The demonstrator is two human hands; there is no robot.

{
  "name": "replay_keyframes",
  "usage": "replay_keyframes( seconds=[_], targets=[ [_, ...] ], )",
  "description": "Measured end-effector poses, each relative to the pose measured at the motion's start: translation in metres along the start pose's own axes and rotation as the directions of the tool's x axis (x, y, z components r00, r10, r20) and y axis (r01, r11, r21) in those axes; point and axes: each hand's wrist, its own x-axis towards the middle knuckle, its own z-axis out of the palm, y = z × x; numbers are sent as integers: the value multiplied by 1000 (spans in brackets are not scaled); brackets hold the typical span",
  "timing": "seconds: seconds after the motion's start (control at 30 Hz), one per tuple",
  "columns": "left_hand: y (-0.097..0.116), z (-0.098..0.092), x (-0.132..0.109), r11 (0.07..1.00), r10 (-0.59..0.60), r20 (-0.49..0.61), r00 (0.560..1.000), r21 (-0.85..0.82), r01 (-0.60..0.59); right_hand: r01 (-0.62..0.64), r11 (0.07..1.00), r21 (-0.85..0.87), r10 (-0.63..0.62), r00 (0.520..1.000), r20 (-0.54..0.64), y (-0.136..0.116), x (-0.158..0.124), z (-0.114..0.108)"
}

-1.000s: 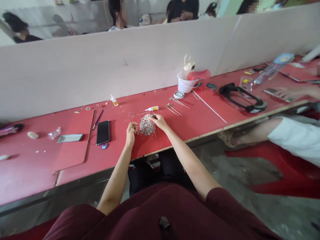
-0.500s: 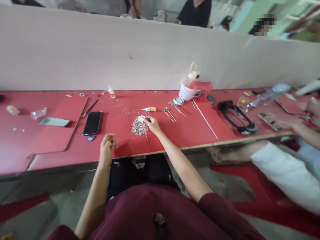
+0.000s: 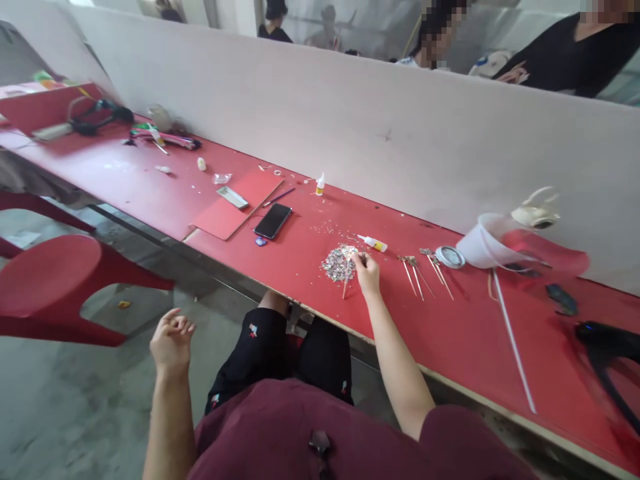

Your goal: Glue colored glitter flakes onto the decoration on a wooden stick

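My right hand [image 3: 367, 272] is closed in a pinch at the right edge of a pile of small shiny flakes [image 3: 336, 265]. From its fingertips a thin stick [image 3: 345, 288] slants down over the pile onto the red table. My left hand [image 3: 173, 337] is off the table, above the floor, with half-curled fingers slightly apart and nothing visible in them. A small glue bottle [image 3: 376, 245] lies just behind my right hand. Several thin sticks with clustered tops [image 3: 411, 262] lie to its right, beside a round tin [image 3: 450, 257].
Left of the pile are a phone [image 3: 273, 221], a grey tray [image 3: 233, 197] on a red board [image 3: 220, 223] and an upright glue bottle [image 3: 320, 185]. At right stand a white bucket [image 3: 479, 241] and a long white rod [image 3: 515, 347]. A red stool [image 3: 50, 273] is at left.
The view has swung left, bringing the stool and the table's far left end into sight. My left hand has drawn away from the table edge. My right hand stays at the pile.
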Motion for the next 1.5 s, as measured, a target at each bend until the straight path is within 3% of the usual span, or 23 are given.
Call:
replay_keyframes(
  seconds=[0.13,0.23,0.37,0.5,0.6,0.7,0.77,0.83,0.87,0.93,1.03,1.13,1.2,1.3,1.37,1.4,1.5],
  targets=[
    [-25,-30,25,993,-104,-108,989,-69,97,-8,1000,0,8,1000,-12,-1,0,2],
    [-39,-39,57,958,-285,-198,938,-30,285,-13,1000,9,13,998,-54,-2,-1,6],
    [-43,-29,100,934,-320,-198,927,97,343,-29,1000,-3,28,993,-112,-4,-1,9],
    [-47,-10,122,929,-294,-177,939,176,324,-46,999,-27,43,993,-112,-5,0,9],
    [-52,1,119,918,-282,-55,958,273,286,-48,998,-31,45,993,-110,-7,-1,9],
    [-50,19,97,904,-233,61,970,381,193,-52,998,-31,48,993,-109,-9,-2,9],
    [-43,37,74,904,-95,94,991,426,47,-54,998,-32,51,993,-102,-9,-2,9],
    [-32,61,45,865,87,202,976,470,-174,-55,998,-31,52,994,-92,-10,-2,9],
    [-26,74,30,823,173,311,935,475,-310,-53,998,-29,51,995,-87,-10,-2,9],
    [-17,103,4,779,246,553,796,375,-501,-48,999,-19,47,996,-77,-10,-2,8],
    [-15,158,-22,822,158,798,582,220,-526,-38,999,3,39,997,-74,-9,-2,8],
    [-34,229,-29,794,45,959,281,137,-592,-33,999,23,35,996,-81,-8,-2,7],
    [-57,281,-26,746,-35,995,90,86,-660,-35,999,37,38,995,-89,-7,-1,7],
    [-94,350,-16,602,-27,998,-53,-26,-798,-46,997,59,53,992,-113,-4,1,5],
    [-116,380,-9,531,-46,996,-74,-38,-847,-61,995,76,72,987,-147,-3,2,4],
    [-126,389,-6,537,-66,996,-64,-19,-843,-70,994,84,83,983,-163,-2,3,4],
    [-145,394,3,685,-174,982,-65,73,-725,-99,989,110,119,974,-191,-3,4,5]
  ],
)
